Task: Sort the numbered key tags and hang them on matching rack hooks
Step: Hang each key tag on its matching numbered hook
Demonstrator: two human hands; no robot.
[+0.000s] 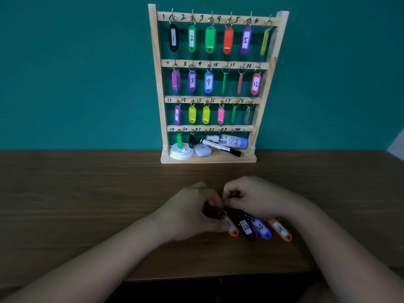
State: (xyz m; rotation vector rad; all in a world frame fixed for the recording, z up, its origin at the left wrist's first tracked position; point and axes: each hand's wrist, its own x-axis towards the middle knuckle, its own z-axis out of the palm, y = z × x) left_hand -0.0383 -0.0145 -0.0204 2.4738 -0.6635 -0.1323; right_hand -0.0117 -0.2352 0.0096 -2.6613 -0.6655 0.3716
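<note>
The wooden key rack (271,68) stands at the table's far edge. Coloured tags hang on hooks 1 to 20, and the hooks marked 21 to 24 (225,130) are bare. Four tags lie fanned near the front: an orange one (232,228) with only a "1" showing, black 22 (246,229), blue 23 (261,228) and orange 24 (281,229). My left hand (192,213) has curled fingers and its thumb lies over the first orange tag's label. My right hand (255,200) is curled above the tag rings, fingertips meeting the left hand's. What it pinches is hidden.
On the rack's base shelf lie a white lid (181,153), a small white box (202,150), a black marker (220,146) and a spray bottle (231,141). The brown table's front edge (175,278) is just below my forearms. A teal wall stands behind.
</note>
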